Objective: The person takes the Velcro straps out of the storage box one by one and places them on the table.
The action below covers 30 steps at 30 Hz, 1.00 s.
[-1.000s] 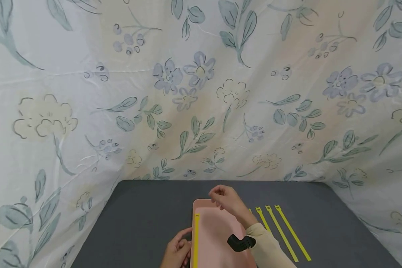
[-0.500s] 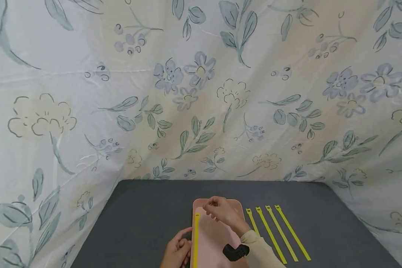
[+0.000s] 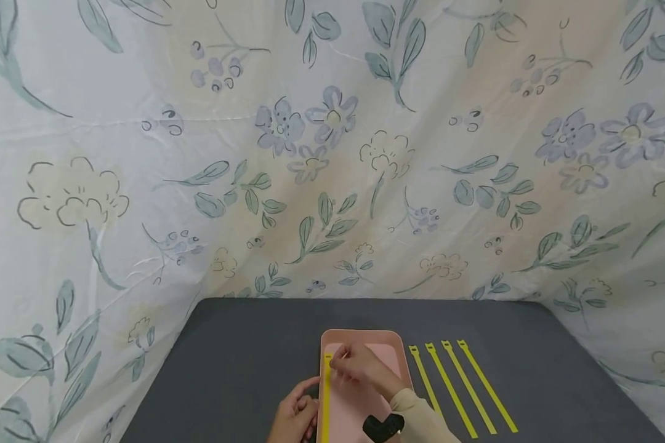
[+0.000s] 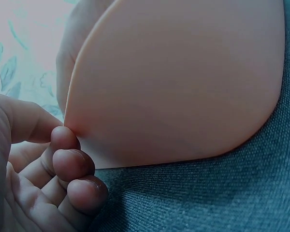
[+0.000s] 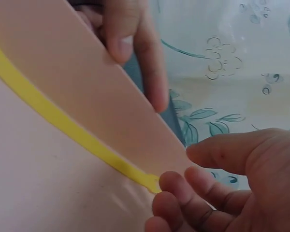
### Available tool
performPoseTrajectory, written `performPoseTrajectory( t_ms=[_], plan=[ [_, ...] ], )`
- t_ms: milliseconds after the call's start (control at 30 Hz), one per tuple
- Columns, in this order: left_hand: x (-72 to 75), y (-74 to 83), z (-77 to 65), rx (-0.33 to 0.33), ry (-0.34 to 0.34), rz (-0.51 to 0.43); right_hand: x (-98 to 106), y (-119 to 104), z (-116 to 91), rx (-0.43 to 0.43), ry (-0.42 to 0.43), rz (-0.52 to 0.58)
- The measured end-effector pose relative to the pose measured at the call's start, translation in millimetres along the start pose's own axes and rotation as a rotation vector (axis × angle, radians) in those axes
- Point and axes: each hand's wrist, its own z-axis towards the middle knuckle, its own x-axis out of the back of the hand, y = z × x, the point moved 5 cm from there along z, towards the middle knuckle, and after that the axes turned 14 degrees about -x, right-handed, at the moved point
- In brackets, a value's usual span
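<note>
A pink tray [image 3: 366, 335] stands on the dark table, with a yellow hook-and-loop cable tie [image 3: 326, 400] lying lengthwise inside it along its left wall. My left hand [image 3: 295, 413] holds the tray's left edge; in the right wrist view its thumb [image 5: 123, 46] lies at the rim and a finger is outside the wall. My right hand [image 3: 357, 368] reaches over the tray to the tie's slotted far end. In the right wrist view a fingertip [image 5: 171, 182] is right at that end, while thumb and forefinger stand apart with nothing visible between them.
Several more yellow cable ties [image 3: 451, 391] lie side by side on the dark table [image 3: 244, 357], right of the tray. A flower-patterned cloth [image 3: 332, 184] hangs behind the table and at both sides. A black device [image 3: 383, 427] is on the right wrist.
My right hand has come down and left from above the tray's far end to the tie's slotted end. My left hand keeps its place at the tray's edge.
</note>
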Motion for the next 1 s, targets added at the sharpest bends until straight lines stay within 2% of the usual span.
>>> performPoseTrajectory(
  t_ms=[233, 467, 600, 833, 1000],
  plan=[
    [1.1, -1.9, 0.8, 0.009, -0.002, 0.004, -12, 5, 1, 0.01, 0.013, -0.132],
    [1.4, -2.7, 1.3, 0.022, -0.016, 0.004, -21, 4, 2, 0.034, 0.013, -0.197],
    [1.1, -1.8, 0.6, 0.021, -0.015, -0.003, -24, 4, 4, 0.03, 0.04, -0.227],
    [0.5, 1.5, -0.4, 0.015, -0.015, 0.023, -24, 1, 4, 0.08, 0.095, -0.292],
    [0.0, 1.0, 0.3, 0.001, -0.029, 0.025, -22, -2, -1, 0.018, 0.168, -0.377]
  ],
)
